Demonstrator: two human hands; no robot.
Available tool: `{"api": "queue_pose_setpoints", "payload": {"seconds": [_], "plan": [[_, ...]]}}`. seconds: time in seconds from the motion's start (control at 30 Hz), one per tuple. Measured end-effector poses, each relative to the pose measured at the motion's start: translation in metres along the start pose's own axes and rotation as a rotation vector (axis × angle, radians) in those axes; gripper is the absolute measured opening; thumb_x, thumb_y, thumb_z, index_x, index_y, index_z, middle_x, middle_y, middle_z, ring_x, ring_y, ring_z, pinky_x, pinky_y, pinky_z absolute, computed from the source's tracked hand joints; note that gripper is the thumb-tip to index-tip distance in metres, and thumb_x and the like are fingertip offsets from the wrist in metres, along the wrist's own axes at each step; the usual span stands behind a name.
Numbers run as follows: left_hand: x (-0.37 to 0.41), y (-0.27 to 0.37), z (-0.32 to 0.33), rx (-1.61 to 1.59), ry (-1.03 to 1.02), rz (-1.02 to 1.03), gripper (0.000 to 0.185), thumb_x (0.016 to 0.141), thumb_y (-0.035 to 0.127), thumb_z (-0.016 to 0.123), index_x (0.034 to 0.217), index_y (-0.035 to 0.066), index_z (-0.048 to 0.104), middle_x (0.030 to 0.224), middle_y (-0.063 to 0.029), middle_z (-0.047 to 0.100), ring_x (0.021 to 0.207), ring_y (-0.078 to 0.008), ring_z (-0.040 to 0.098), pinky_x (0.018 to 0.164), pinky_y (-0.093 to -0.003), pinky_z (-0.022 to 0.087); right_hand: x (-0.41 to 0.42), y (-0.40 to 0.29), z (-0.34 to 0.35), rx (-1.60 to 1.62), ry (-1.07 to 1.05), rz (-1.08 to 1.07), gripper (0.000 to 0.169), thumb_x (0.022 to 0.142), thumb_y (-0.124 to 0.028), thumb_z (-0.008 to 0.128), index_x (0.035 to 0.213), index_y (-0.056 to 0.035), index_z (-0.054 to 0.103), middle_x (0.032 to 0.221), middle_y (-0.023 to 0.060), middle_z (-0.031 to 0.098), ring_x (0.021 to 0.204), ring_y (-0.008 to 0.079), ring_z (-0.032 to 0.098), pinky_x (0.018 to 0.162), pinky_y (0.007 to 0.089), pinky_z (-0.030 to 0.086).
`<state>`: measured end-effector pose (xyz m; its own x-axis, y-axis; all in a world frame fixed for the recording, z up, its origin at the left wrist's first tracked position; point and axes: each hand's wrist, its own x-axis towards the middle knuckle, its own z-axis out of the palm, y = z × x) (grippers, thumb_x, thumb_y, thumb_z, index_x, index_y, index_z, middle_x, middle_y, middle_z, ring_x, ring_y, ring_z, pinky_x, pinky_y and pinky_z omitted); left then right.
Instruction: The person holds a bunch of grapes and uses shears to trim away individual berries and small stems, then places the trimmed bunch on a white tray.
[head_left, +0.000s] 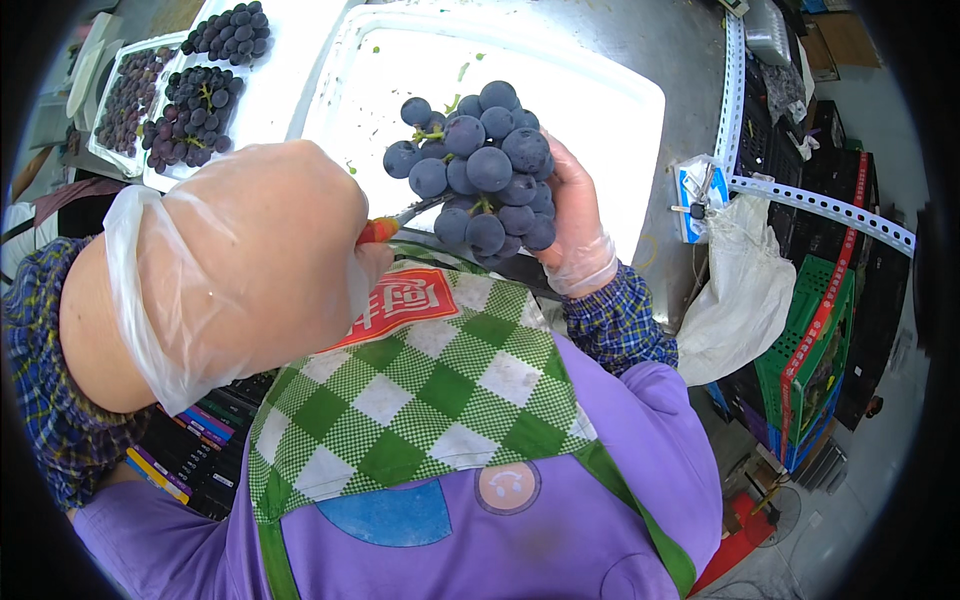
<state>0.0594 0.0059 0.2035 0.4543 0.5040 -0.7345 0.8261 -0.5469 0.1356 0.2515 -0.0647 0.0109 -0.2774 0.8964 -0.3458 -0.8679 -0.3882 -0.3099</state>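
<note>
My right hand (574, 199), in a clear plastic glove, holds up a bunch of dark purple grapes (487, 169) from its right side. Most of the fingers are hidden behind the fruit. Close to the camera, my left hand (277, 255), gloved too, grips small scissors (382, 229) with a red and yellow handle. Their metal blades point into the lower left of the bunch, and the grapes hide the tips. Green stems show between the berries. Beneath the bunch lies a shallow white tray (615, 142) with green stem scraps (463, 71) and dark specks on it.
More dark bunches (199, 112) rest on a white tray (281, 67) at left, beside a box of smaller reddish grapes (135, 97). Keys (699, 208) lie on a blue packet right of the tray. A perforated metal rail (817, 210), white sack (742, 300) and green crate (806, 337) stand beyond.
</note>
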Motion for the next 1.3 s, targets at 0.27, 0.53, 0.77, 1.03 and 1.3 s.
{"api": "queue_pose_setpoints", "payload": {"seconds": [0.27,0.53,0.77,1.03,1.3], "plan": [[-0.003,-0.007,0.013,0.002,0.101,0.115,0.018,0.083,0.016,0.068,0.078,-0.001,0.068,0.066,-0.0219,0.062,0.065,-0.0409,0.063,0.063,-0.0462,0.051,0.005,0.002,-0.009,0.129,-0.073,0.037,0.048,0.103,-0.036,0.040,0.135,-0.0011,0.048,0.127,0.0140,0.059,0.110,0.0239,0.063,0.096,0.0405,0.055],[-0.006,-0.005,0.012,0.033,0.074,0.086,0.019,0.085,0.018,0.066,0.083,-0.001,0.069,0.068,-0.0218,0.063,0.067,-0.0409,0.063,0.065,-0.0477,0.051,0.005,0.002,-0.006,0.050,-0.036,0.037,0.049,0.103,-0.037,0.041,0.136,-0.0012,0.048,0.129,0.0140,0.058,0.112,0.0234,0.062,0.096,0.0388,0.055],[-0.006,-0.002,0.014,0.077,0.113,0.093,0.021,0.085,0.019,0.065,0.082,-0.002,0.069,0.068,-0.0226,0.063,0.067,-0.0414,0.063,0.065,-0.0481,0.051,0.001,0.002,0.012,-0.125,0.069,-0.006,0.050,0.103,-0.037,0.040,0.137,-0.0008,0.046,0.130,0.0145,0.058,0.113,0.0234,0.062,0.096,0.0379,0.055],[-0.001,0.003,0.005,0.046,-0.011,0.022,0.023,0.086,0.020,0.065,0.081,-0.002,0.070,0.068,-0.0235,0.063,0.067,-0.0415,0.063,0.066,-0.0475,0.052,-0.001,0.001,0.016,-0.219,0.117,-0.003,0.049,0.103,-0.036,0.040,0.137,-0.0010,0.046,0.131,0.0142,0.057,0.114,0.0229,0.061,0.097,0.0373,0.054],[0.003,0.002,0.012,0.022,0.027,0.036,0.022,0.085,0.019,0.065,0.083,-0.002,0.071,0.068,-0.0235,0.063,0.067,-0.0413,0.064,0.067,-0.0468,0.052,-0.001,0.002,0.013,-0.216,0.147,-0.012,0.049,0.103,-0.036,0.041,0.136,-0.0010,0.048,0.130,0.0141,0.058,0.114,0.0226,0.062,0.097,0.0372,0.054]]}}
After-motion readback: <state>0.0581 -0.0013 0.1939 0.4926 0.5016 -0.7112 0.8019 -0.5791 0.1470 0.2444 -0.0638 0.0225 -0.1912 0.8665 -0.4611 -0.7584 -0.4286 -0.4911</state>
